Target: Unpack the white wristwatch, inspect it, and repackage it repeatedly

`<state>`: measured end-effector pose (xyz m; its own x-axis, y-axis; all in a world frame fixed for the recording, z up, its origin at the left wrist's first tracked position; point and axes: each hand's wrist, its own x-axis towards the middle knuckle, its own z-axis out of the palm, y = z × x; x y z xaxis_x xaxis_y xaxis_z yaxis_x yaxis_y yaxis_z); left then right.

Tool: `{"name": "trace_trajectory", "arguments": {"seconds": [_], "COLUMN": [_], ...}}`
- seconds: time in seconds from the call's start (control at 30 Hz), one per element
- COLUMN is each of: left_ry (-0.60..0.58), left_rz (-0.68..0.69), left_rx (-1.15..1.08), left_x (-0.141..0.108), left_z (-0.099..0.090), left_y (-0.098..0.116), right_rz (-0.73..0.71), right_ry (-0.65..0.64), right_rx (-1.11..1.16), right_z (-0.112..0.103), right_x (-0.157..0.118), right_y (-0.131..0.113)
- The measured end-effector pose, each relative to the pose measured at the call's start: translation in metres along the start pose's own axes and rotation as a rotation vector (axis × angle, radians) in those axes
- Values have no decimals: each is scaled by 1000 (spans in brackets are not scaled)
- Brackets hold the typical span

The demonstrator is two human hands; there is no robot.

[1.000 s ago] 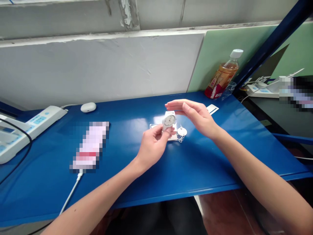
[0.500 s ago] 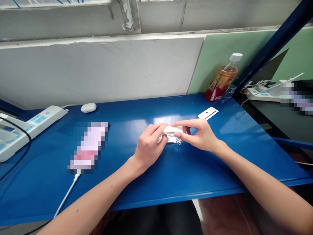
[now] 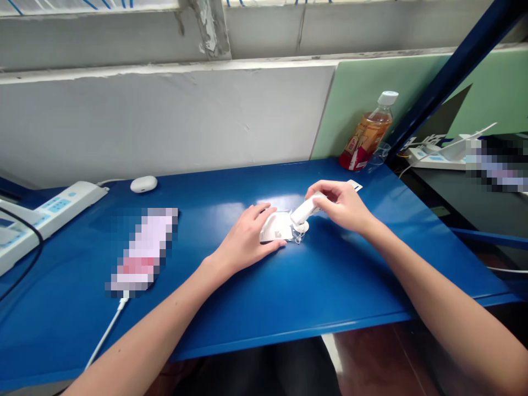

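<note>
Stretching across the view, the blue desk (image 3: 231, 297) is carrying the things, with a grey panel (image 3: 165, 121) and a green board (image 3: 363, 82) standing behind it. Along the left edge a white power strip (image 3: 58, 206) is lying at an angle, and a bottle (image 3: 365, 137) of amber drink is standing in the far right corner. The left hand (image 3: 249, 236) is resting around the left end of a flat white pad (image 3: 278, 225), its grip open, fingers at the far side and thumb along the near one. The right hand (image 3: 340, 206) is keeping its grip closed on a white piece (image 3: 306, 209), slanting over the pad's right end; its exact form is hard to tell. Left of the hands a phone (image 3: 142, 250) is lying with a white cord (image 3: 105, 333) plugged in. Beyond the right hand a card (image 3: 355, 186) is showing in part, and a white case (image 3: 143, 184) is sitting near the panel. Smallest, a white disc (image 3: 302, 227) is lying just below the white piece
</note>
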<state>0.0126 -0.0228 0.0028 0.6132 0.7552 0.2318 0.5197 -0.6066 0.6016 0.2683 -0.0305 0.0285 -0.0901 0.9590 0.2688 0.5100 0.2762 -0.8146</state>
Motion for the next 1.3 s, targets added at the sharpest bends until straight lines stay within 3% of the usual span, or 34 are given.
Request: {"name": "trace_trajectory", "arguments": {"seconds": [0.2, 0.5, 0.63, 0.73, 0.9, 1.1, 1.3], "left_ry": [-18, 90, 107, 95, 69, 51, 65], "left_rz": [18, 84, 119, 125, 102, 84, 104], "left_rx": [-32, 97, 173, 206, 217, 201, 193], "left_x": [1, 1, 1, 1, 0, 0, 0], "left_z": [2, 4, 4, 5, 6, 6, 7], "left_y": [-4, -5, -6, -7, -10, -10, -10], "right_rz": [-72, 6, 40, -20, -199, -346, -291], "right_ry": [40, 39, -80, -130, -89, -272, -275], "right_rx": [-380, -142, -139, -317, -625, -475, -389], "right_z": [-4, 4, 11, 15, 10, -7, 11], "right_x": [-1, -4, -7, -10, -11, -4, -7], "right_y": [1, -5, -3, -1, 1, 6, 9]}}
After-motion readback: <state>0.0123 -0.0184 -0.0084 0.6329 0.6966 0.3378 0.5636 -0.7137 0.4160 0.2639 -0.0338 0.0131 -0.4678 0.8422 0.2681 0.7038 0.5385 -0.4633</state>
